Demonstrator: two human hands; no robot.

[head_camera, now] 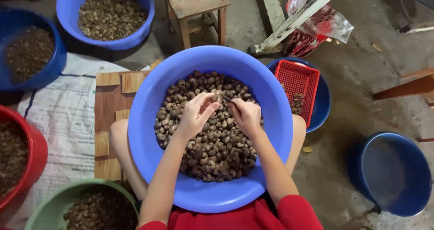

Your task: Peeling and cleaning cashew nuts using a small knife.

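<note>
Two hands: both over big blue basin resting on person's lap, centre of view.
Left hand: fingers pinched together on one nut, held just above the pile.
Right hand: fingers closed round a thin dark tool, tip touching the held nut at its 3 o'clock side.
Nut: small, pale brown, curved; partly hidden by fingertips.
Nuts in basin: brown-grey, kidney-shaped, heaped approx. half full.
Packages: clear plastic bag w/ red print at 1 o'clock, crumpled on floor against a white beam.
Printed sack: white woven, flat on floor at 9 o'clock, blue lines and small print, too blurred to make out.
Red basket: square mesh, tilted in blue bowl at 3 o'clock, few nuts beside it.
Other tubs: blue w/ nuts at 11 o'clock; green at 7 o'clock.
</note>
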